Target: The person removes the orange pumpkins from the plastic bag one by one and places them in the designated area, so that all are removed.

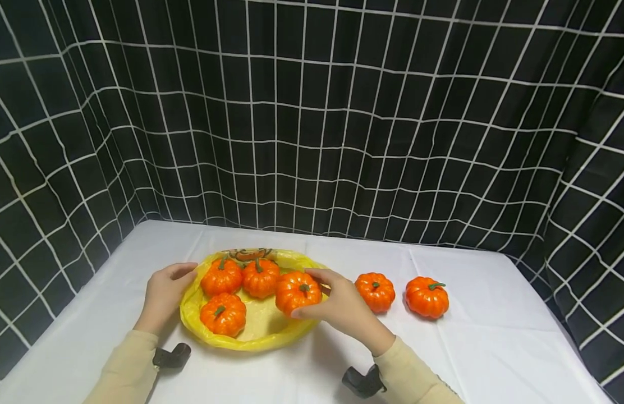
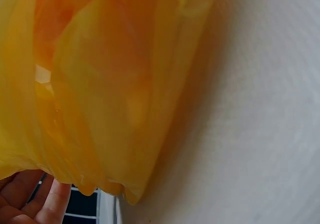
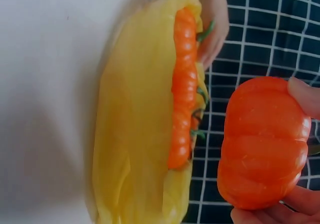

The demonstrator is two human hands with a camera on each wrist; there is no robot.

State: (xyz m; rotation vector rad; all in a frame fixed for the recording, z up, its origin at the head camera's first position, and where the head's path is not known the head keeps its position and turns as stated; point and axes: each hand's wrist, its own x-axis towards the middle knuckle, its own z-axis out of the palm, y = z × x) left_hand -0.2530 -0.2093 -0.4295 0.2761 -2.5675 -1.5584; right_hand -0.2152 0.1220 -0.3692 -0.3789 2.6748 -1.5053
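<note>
My right hand (image 1: 342,306) grips a small orange pumpkin (image 1: 297,292) between thumb and fingers, over the right part of an open yellow plastic bag (image 1: 261,341). In the right wrist view that pumpkin (image 3: 265,144) stands apart from the bag (image 3: 135,119). Inside the bag sit three more pumpkins with green stems: one at the back left (image 1: 222,278), one at the back middle (image 1: 261,279), one at the front left (image 1: 223,315). At the bag's left rim is my left hand (image 1: 163,292); its fingertips reach the yellow plastic, and part of them is hidden behind it.
Two more pumpkins lie on the white tablecloth to the right of the bag, a nearer one (image 1: 375,292) and a farther one (image 1: 427,297). A black curtain with a white grid (image 1: 312,123) closes off the back and both sides of the table.
</note>
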